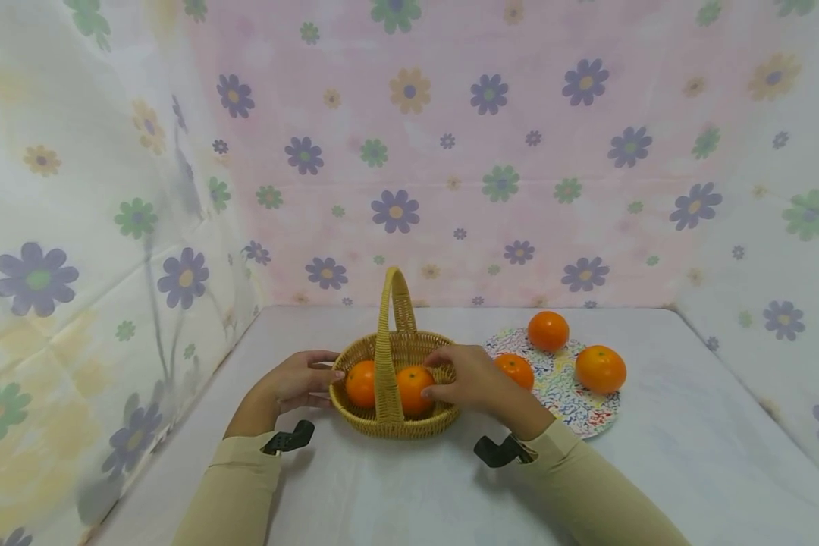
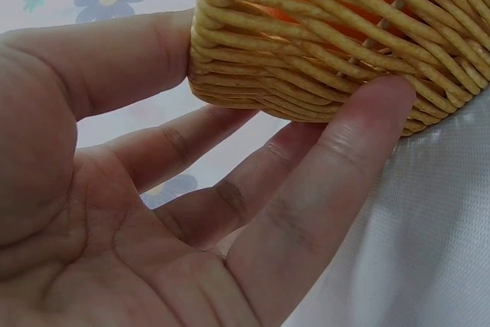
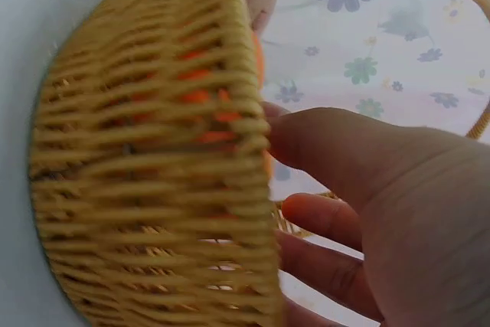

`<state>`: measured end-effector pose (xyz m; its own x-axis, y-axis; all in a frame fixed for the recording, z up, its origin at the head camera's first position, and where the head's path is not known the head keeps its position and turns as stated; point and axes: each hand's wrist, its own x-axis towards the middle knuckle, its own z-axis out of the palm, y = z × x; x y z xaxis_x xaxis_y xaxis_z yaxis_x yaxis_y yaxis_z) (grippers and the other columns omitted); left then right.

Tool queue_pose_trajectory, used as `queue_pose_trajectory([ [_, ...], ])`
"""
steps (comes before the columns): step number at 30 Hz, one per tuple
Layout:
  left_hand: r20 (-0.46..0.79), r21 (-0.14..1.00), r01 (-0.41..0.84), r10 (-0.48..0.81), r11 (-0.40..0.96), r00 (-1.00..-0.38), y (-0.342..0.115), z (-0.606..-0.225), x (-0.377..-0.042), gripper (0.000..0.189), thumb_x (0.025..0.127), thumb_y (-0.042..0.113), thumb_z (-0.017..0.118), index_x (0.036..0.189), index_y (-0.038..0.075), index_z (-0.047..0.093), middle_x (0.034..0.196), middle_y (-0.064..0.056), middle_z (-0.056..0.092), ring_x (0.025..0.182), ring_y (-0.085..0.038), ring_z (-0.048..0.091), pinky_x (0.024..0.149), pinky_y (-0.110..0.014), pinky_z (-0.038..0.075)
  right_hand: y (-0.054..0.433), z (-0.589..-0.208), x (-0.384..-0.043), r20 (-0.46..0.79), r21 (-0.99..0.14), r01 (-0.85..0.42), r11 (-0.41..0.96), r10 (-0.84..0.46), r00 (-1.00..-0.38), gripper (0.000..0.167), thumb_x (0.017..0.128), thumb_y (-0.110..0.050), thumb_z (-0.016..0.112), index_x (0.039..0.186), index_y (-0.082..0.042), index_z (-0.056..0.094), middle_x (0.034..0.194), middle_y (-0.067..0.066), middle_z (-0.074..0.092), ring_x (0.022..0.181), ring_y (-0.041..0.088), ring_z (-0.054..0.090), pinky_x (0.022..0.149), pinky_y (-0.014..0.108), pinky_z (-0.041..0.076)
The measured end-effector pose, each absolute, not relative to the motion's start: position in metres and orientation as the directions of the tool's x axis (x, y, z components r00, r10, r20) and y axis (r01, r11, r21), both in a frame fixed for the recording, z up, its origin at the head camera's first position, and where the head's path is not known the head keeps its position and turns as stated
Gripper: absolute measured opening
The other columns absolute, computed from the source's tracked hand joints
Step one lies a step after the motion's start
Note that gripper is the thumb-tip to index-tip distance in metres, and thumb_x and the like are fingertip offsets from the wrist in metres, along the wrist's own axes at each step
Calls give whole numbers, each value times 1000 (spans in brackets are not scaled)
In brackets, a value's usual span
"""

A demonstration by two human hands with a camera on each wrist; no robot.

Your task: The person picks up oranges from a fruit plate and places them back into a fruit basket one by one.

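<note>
A wicker basket (image 1: 396, 431) with a tall arched handle stands on the table, and two oranges lie inside it. My left hand (image 1: 302, 381) holds the basket's left end; in the left wrist view its fingers (image 2: 337, 166) touch the outer weave. Over the right rim reaches my right hand (image 1: 469, 379), its thumb and forefinger curved about the right orange (image 1: 415, 390). The left orange (image 1: 361, 384) sits partly behind the handle. In the right wrist view the basket wall (image 3: 161, 158) hides most of the fruit and the exact finger contact.
Right of the basket lies a round, colour-speckled plate (image 1: 560, 379). It bears a rear orange (image 1: 548, 331), a right one (image 1: 600, 369) and a left one (image 1: 515, 371) partly behind my right hand. Flower-patterned cloth walls (image 1: 450, 250) enclose the white table (image 1: 382, 493).
</note>
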<state>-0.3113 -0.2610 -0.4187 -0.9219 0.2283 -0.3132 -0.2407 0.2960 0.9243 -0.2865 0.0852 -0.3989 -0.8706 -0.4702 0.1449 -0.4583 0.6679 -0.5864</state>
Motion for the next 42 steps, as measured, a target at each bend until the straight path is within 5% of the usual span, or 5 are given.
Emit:
queue_pose_trajectory([
  [8, -310, 924, -235, 229, 302, -923, -262, -419, -310, 69, 95, 25, 76, 153, 4, 45, 136, -20, 64, 106, -29, 73, 89, -48, 63, 98, -393, -287, 224, -539, -498, 679, -454, -862, 48, 84, -38, 87, 126, -18, 72, 128, -2, 72, 124, 24, 64, 107, 49, 53],
  [22, -314, 925, -236, 251, 297, -915, -262, -419, -311, 72, 95, 26, 76, 154, 3, 42, 151, -26, 52, 107, -28, 72, 90, -48, 63, 126, -390, -283, 259, -514, -470, 718, -393, -882, 58, 83, -43, 87, 132, -17, 69, 138, 0, 67, 133, 27, 60, 111, 53, 49],
  [30, -309, 925, -229, 249, 303, -918, -261, -418, -312, 67, 95, 23, 75, 153, 4, 45, 148, -25, 53, 107, -30, 72, 89, -49, 63, 144, -394, -284, 260, -502, -432, 749, -346, -902, 57, 82, -46, 87, 130, -22, 68, 140, 1, 66, 110, 24, 67, 100, 50, 57],
  [34, -318, 924, -240, 248, 299, -915, -261, -417, -311, 67, 96, 23, 75, 153, 5, 45, 146, -23, 56, 107, -29, 72, 89, -48, 63, 153, -398, -284, 249, -523, -394, 756, -307, -919, 55, 82, -45, 87, 129, -24, 69, 139, 0, 66, 129, 27, 61, 108, 53, 52],
  [42, -307, 927, -221, 273, 303, -912, -262, -416, -311, 71, 97, 25, 74, 155, 2, 40, 142, -23, 59, 106, -27, 72, 90, -48, 63, 169, -407, -284, 264, -542, -377, 751, -275, -925, 65, 81, -48, 88, 136, -22, 65, 139, 0, 66, 127, 29, 62, 103, 51, 56],
])
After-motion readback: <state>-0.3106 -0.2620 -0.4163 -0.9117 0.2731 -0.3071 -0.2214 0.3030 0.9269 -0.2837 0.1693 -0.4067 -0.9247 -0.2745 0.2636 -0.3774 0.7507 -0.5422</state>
